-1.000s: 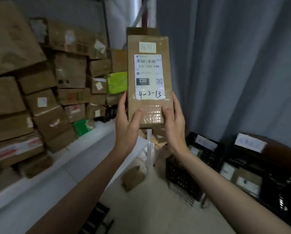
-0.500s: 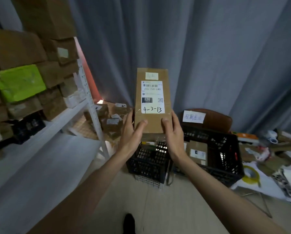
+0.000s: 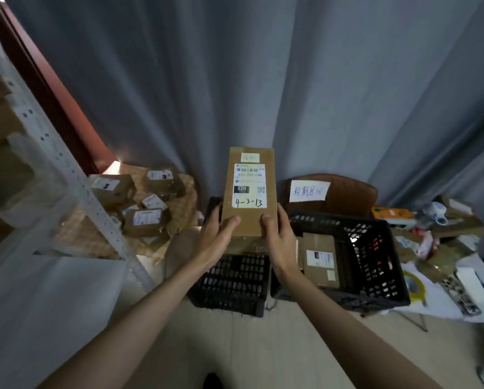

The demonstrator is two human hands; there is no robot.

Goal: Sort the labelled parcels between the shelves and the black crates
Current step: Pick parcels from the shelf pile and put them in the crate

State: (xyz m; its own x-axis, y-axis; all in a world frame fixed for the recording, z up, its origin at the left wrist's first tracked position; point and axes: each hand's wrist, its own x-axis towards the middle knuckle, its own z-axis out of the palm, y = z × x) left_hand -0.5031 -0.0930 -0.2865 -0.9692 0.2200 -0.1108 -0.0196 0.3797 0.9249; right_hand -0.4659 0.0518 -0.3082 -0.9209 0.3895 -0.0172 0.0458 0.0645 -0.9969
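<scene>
I hold a tall brown cardboard parcel (image 3: 249, 220) upright in front of me, its white label marked 4-3-13 facing me. My left hand (image 3: 218, 237) grips its lower left edge and my right hand (image 3: 279, 234) grips its lower right edge, thumbs on the front. The parcel hovers above the left black crate (image 3: 232, 284). Beside it on the right stands a larger black crate (image 3: 375, 265) with a labelled parcel (image 3: 319, 259) inside. The white metal shelf (image 3: 53, 290) runs along the left.
Several labelled parcels (image 3: 139, 203) lie piled on the floor behind the shelf post. A brown chair back with a handwritten paper sign (image 3: 309, 190) stands behind the right crate. Tape rolls and clutter (image 3: 437, 248) cover a surface at the right. Grey curtain behind.
My view has swung right, away from the stacked shelf boxes toward the crates. The parcel, still held in both hands, now sits lower and over the left crate.
</scene>
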